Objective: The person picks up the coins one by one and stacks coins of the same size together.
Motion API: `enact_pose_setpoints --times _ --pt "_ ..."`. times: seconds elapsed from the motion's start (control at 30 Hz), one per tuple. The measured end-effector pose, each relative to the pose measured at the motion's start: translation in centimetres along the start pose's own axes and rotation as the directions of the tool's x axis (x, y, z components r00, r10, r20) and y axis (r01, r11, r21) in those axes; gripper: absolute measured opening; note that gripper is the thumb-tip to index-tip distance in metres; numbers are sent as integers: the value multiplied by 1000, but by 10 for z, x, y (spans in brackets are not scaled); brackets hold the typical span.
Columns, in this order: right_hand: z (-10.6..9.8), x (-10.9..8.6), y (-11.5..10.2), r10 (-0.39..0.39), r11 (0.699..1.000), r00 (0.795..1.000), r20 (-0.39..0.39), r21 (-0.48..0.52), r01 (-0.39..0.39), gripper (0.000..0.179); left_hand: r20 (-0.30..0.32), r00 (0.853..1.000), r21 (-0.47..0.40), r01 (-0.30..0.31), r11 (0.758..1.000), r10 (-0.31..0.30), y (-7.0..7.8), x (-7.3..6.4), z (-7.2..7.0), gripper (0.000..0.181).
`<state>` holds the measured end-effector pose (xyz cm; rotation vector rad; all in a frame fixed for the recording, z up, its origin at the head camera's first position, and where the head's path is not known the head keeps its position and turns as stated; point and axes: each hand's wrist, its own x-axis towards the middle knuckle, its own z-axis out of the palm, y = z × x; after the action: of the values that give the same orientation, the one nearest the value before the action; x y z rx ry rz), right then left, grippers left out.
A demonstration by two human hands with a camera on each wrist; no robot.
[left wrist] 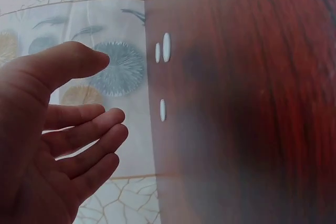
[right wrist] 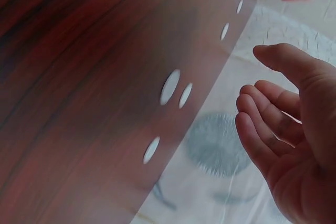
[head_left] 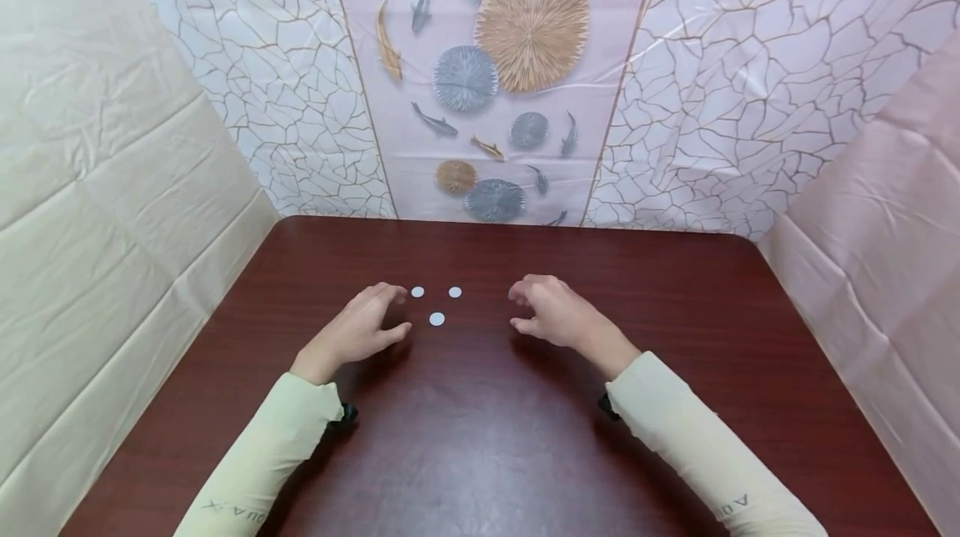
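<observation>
Noted white discs point(head_left: 437, 319) flat on the table point(head_left: 465, 437) near left hand point(head_left: 358, 325) and right hand point(head_left: 560, 314), with fingers of both relaxed around nothing; likely light, stiff, slick, so best pinched by opposite rims.

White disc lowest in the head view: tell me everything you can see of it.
The white disc is small, round, plain and flat-looking; its material cannot be told. It lies on the dark red wood-grained table, in front of two other discs, nearer the left hand than the right hand. Neither touches it.
</observation>
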<state>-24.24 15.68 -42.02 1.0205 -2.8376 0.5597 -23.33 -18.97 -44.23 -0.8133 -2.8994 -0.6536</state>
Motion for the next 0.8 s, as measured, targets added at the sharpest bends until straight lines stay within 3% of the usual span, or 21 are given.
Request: enact_pose_setpoints --times 0.27,0.47,0.8 --pt "21 35 -23 -32 999 995 90 12 31 28 63 998 -47 11 999 -8 3 11 11 44" --pt "34 57 -39 -13 1000 989 146 24 10 26 92 996 -59 7 998 -1 3 19 15 36" --pt "55 83 -45 12 996 978 210 89 -31 27 131 991 -61 15 998 -7 1 30 24 30"
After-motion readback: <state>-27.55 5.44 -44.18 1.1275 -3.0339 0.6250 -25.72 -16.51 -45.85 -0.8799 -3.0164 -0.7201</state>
